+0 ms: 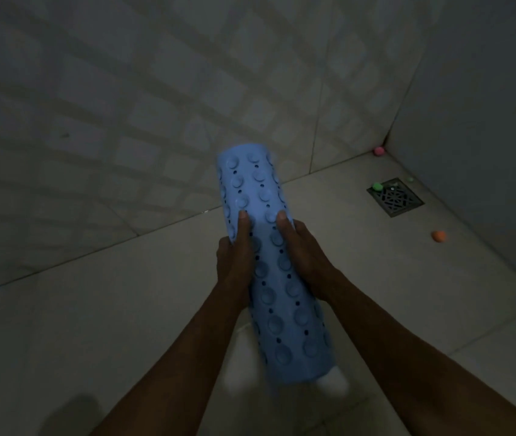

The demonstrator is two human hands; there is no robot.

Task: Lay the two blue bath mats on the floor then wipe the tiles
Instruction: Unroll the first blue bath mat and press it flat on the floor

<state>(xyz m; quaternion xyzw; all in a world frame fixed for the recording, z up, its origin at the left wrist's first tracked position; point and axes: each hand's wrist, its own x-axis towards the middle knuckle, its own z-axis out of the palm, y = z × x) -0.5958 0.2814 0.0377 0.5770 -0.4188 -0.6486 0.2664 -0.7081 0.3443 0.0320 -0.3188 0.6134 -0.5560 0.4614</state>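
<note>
A rolled-up blue bath mat (274, 278), covered in suction cups and small holes, is held above the pale floor tiles (93, 309) in the middle of the view. My left hand (234, 256) grips its left side with the thumb on top. My right hand (307, 256) grips its right side, thumb also lying on the roll. The roll points away from me toward the wall. Something white (332, 383) shows under the roll's near end; I cannot tell what it is. Only this one roll of mat is in view.
A tiled wall (156, 105) rises behind the floor and meets a second wall at the right corner. A metal floor drain (395, 197) sits near that corner. Small balls lie around it: pink (378, 150), green (377, 186), orange (438, 236).
</note>
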